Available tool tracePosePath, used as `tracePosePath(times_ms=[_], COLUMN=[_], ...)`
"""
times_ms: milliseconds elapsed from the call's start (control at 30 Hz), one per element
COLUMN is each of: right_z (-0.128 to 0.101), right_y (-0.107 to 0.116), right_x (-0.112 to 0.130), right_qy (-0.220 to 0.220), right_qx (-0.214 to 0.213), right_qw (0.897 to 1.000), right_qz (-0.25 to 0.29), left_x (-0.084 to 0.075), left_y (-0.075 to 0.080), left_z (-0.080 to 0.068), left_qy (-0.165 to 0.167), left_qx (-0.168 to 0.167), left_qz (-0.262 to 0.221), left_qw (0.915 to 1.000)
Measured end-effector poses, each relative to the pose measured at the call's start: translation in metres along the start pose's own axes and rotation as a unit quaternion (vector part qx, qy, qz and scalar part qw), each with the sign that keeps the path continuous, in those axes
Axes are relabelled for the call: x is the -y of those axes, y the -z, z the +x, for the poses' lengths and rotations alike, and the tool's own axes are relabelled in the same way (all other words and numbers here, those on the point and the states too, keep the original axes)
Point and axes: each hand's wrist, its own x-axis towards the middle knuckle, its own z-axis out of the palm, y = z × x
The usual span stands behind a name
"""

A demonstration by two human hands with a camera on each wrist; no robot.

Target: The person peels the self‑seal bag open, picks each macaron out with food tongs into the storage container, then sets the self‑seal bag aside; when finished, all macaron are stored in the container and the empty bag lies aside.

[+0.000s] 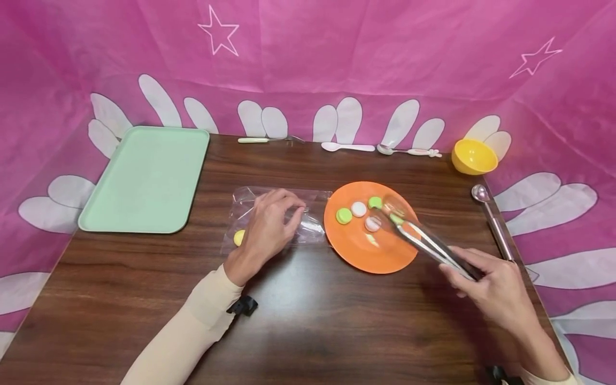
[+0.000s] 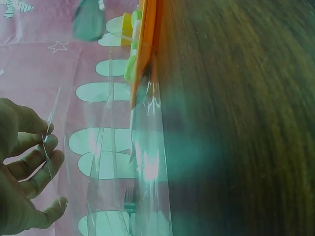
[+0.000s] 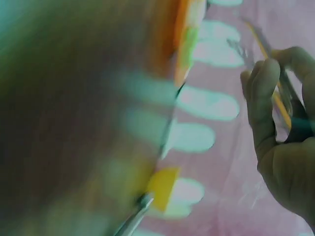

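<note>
My left hand (image 1: 291, 214) lies on a clear plastic bag (image 1: 315, 224) flat on the wooden table, and its curled fingers (image 2: 34, 157) pinch the film. One yellow round piece (image 1: 239, 237) sits inside the bag by the wrist. To the right of the bag is an orange plate (image 1: 366, 256) with green (image 1: 344, 215), white (image 1: 358, 208) and pink-white (image 1: 372, 223) round pieces. My right hand (image 1: 462, 267) grips metal tongs (image 1: 423, 243). The tong tips reach over the plate, and a small green piece (image 1: 397, 218) shows at them. The right wrist view is blurred.
A mint green tray (image 1: 146, 179) lies at the back left. Three spoons (image 1: 346, 146) line the back edge, and a yellow bowl (image 1: 474, 156) stands at the back right. A metal scoop (image 1: 492, 219) lies along the right edge. Pink cloth walls surround the table.
</note>
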Motion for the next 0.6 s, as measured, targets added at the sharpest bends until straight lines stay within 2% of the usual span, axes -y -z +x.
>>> tracePosePath(times_ms=[133,233,400,600], right_z=[0.021,0.041,0.075,0.109], right_y=[-0.015,-0.03,-0.057,-0.09], right_x=[0.026,0.039,0.047,0.06], right_qy=[0.097,0.144,0.161,0.192], right_qx=[0.049,0.088,0.182,0.275], right_qw=[0.994,0.986,0.97,0.941], right_qz=[0.002,-0.006,0.012,0.049], left_x=[0.0,0.0,-0.001,-0.006], left_y=[0.002,0.004,0.005,0.0], left_z=[0.0,0.001,0.002,0.0], left_qy=[-0.006,-0.014,-0.025,-0.022], left_qx=[-0.002,-0.003,0.0,0.016], left_qz=[-0.006,-0.013,-0.01,-0.02], left_qw=[1.0,0.9998,0.9996,0.9994])
